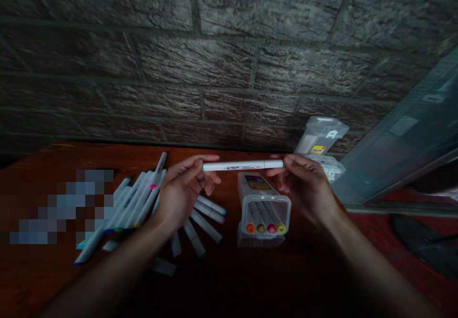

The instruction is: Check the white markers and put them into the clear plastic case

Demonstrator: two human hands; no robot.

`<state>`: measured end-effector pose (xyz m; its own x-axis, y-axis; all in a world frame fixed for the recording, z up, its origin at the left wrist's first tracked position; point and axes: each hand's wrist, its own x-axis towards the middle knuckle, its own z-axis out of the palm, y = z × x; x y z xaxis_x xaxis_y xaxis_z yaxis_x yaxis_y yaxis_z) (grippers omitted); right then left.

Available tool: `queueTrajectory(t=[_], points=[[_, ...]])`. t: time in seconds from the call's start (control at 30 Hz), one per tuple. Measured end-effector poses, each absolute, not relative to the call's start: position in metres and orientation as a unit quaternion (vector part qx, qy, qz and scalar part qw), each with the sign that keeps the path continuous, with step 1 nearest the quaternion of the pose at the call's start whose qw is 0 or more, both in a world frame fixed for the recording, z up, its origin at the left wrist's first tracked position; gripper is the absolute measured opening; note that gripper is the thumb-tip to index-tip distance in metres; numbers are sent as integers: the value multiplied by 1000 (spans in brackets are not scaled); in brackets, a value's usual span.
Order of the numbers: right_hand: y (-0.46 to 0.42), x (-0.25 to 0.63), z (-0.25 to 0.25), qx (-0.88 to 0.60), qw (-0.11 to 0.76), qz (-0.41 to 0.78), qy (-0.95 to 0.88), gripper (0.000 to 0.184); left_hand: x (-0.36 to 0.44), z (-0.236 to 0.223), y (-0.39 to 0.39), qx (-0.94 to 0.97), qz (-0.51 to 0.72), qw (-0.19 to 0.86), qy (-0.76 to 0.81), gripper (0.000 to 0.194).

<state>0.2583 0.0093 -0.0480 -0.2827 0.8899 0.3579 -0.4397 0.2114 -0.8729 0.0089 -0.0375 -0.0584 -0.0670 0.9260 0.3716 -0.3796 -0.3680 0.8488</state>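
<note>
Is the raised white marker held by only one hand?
No, the left hand holds one end of the white marker and the right hand the other.

Markers (138,201) and case (260,190) on table (107,158)

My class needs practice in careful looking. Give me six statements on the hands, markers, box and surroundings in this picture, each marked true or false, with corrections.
1. The left hand and the right hand hold one white marker between them. True.
2. The held marker's ends are red. False: they show green.
3. Four coloured marker ends show in the clear box lower in the picture. True.
4. Loose markers lie on the brown table, to the left of that box. True.
5. The surface behind the table is smooth and white. False: it is a wall of rough grey blocks.
6. The right hand lies flat on the table. False: it pinches one end of the held marker.
</note>
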Motion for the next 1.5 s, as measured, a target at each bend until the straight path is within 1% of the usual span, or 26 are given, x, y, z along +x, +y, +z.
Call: queueTrajectory(t=[0.13,0.23,0.33,0.43,0.57,0.67,0.9,1.07,1.13,1.37,1.5], points=[[8,257,-47,-210,565,581,-547,25,10,-58,-38,491,673,476,283,27],[8,256,-46,-215,569,564,-558,31,12,-58,-37,497,677,459,289,24],[9,255,-47,-217,569,555,-567,32,14,-60,-36,513,674,429,313,22],[9,255,-48,-222,573,547,-569,29,14,-62,-35,539,663,394,339,24],[8,255,-50,-231,581,534,-569,21,15,-63,-35,555,653,355,373,25],[9,254,-52,-246,576,527,-575,20,16,-62,-36,558,646,338,396,25],[9,251,-52,-245,582,495,-597,24,18,-60,-39,570,624,339,413,26],[8,250,-51,-244,575,479,-616,26,20,-59,-41,581,624,305,424,19],[8,250,-53,-241,576,477,-619,25,21,-59,-41,585,621,298,427,18],[9,251,-56,-237,574,453,-640,13,21,-57,-43,580,627,304,423,23],[9,251,-56,-255,573,448,-637,15,20,-59,-41,578,625,311,422,23]])
